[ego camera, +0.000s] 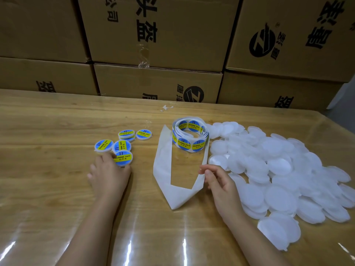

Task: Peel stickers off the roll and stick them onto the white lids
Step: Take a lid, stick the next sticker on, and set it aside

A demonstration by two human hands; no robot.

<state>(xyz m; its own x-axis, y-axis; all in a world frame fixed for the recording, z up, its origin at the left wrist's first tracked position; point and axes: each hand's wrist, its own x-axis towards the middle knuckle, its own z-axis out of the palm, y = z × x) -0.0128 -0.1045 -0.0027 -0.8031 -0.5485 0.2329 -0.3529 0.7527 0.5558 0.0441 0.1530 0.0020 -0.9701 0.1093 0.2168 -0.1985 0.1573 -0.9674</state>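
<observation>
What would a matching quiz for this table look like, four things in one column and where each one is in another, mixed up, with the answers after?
Things
1. sticker roll
2. plain white lids
3. labelled lids
4. backing strip

Places
A. small cluster on the left of the table
B. trails from the roll, looping toward the near edge
C. big heap on the right
D. in the middle, between the two lid groups

Pairs: 1-D, 2-C, 3-A, 4-B
</observation>
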